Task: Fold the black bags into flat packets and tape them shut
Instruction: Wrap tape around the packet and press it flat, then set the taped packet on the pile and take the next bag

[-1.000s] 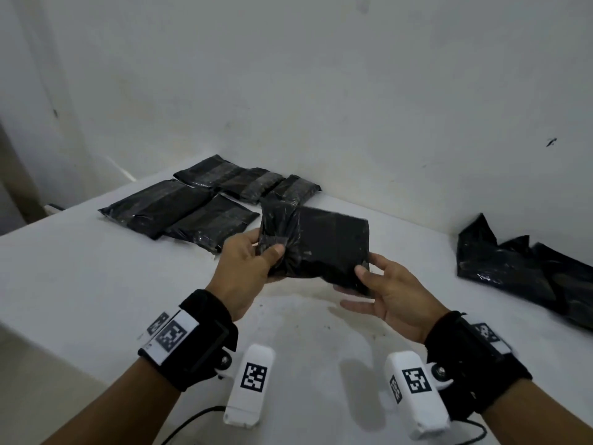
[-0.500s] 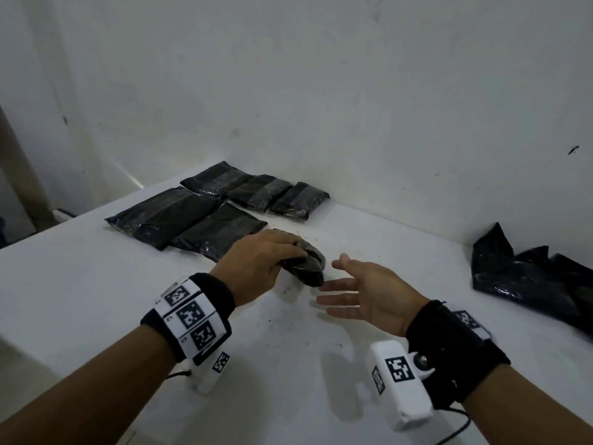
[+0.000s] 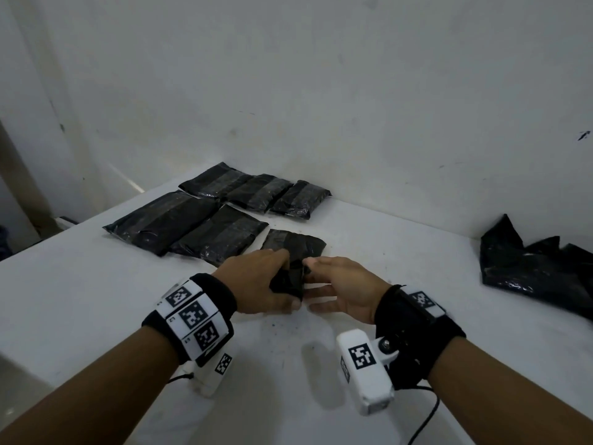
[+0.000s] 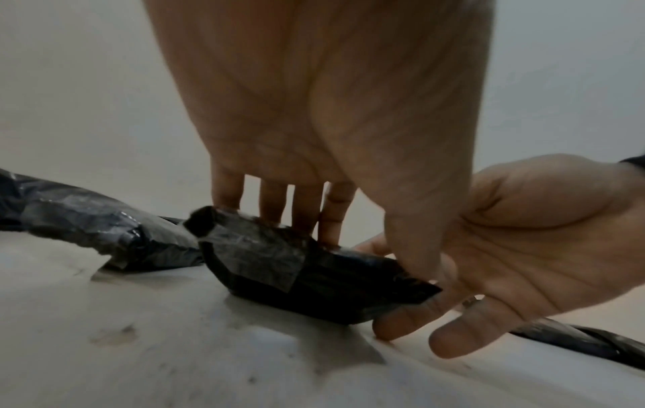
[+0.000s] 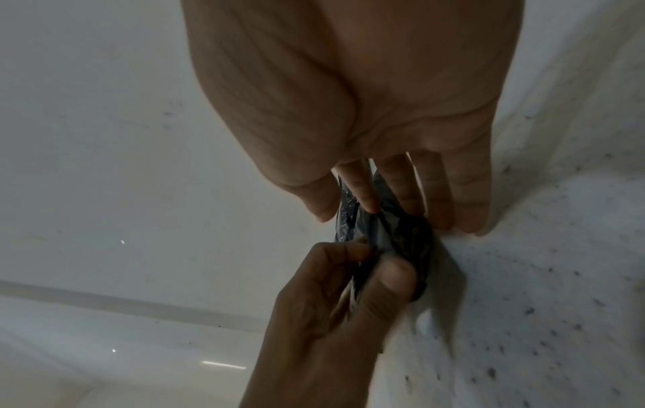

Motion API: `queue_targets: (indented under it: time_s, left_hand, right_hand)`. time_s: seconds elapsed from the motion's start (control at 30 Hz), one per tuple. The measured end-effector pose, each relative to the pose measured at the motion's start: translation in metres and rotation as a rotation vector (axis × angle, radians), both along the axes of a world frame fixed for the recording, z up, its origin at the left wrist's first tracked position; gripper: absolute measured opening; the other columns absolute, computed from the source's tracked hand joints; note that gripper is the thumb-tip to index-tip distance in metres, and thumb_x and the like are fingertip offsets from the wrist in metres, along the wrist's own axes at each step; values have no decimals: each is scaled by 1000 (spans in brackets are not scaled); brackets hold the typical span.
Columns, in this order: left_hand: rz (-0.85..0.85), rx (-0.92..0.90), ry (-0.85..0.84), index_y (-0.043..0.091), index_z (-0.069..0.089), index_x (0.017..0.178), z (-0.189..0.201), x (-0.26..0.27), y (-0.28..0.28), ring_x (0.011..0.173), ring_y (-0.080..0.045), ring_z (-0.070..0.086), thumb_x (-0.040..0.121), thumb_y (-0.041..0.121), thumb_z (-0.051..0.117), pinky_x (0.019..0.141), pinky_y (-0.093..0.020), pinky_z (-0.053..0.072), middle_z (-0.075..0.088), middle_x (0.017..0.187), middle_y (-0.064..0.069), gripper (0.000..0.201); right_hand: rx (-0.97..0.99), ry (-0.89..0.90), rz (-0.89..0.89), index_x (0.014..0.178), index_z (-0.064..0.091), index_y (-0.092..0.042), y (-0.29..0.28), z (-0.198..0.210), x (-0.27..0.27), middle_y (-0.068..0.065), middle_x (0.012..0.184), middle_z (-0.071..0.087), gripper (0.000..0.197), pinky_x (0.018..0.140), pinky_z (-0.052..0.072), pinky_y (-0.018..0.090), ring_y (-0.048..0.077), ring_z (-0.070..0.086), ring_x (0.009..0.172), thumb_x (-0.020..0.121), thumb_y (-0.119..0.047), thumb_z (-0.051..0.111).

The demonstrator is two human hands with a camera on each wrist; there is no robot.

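Note:
A folded black packet (image 3: 295, 248) lies on the white table (image 3: 96, 300), just in front of the row of finished ones. My left hand (image 3: 256, 284) grips its near end, fingers over the top and thumb curled against the side. In the left wrist view a strip of clear tape (image 4: 258, 256) crosses the packet (image 4: 296, 267). My right hand (image 3: 340, 287) lies beside it with straight fingers touching the same end, thumb tip at the top edge. From the right wrist, the left hand (image 5: 331, 303) pinches the packet (image 5: 408, 237) below my right fingers (image 5: 401, 190).
Several finished taped packets (image 3: 199, 226) lie in two rows at the back left, near the wall. A heap of loose black bags (image 3: 539, 268) sits at the far right. The table's left edge (image 3: 19, 319) drops off close to my left arm.
A second ago both hands held the packet up in the air. The left hand brought it down to the table, and the right hand came back to touch its end.

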State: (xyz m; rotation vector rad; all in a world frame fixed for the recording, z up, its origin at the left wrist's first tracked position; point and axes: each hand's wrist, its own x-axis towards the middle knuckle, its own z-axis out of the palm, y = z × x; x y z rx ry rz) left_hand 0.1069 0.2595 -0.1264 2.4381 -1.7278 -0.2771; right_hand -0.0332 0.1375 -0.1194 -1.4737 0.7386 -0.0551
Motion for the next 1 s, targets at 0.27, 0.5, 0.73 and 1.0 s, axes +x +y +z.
queue_targets:
  time_s: [0.27,0.5,0.73,1.0]
  left_hand:
    - [100,118,-57,20,41,118,1,17,-26,113,-32,53,95,46,53,95,-47,46,50,126,-5,37]
    - [90,133,-104,14,39,125,2,14,-30,132,-31,39,97,36,50,116,-44,21,41,139,-9,37]
    - [-43,-192,89,15,49,127,33,-30,-44,108,-20,50,93,35,62,87,-30,38,52,118,0,41]
    - [-197,-461,437,18,66,93,48,-111,-109,93,-10,67,87,25,72,80,-26,55,71,99,1,11]
  right_hand:
    - [-360,110,88,140,51,-20,-7,3,-8,4,131,56,44,87,52,31,22,58,116,100,-37,55]
    - [-882,298,342,148,40,-22,-23,11,-46,3,152,41,54,106,33,29,18,42,136,100,-47,48]
    - [-922,265,195,141,49,-23,-39,21,-95,2,143,49,49,96,36,24,16,47,129,98,-47,51]
    - [-906,222,-308,107,72,-16,-87,22,-173,3,103,70,29,86,51,30,15,64,97,87,-37,71]
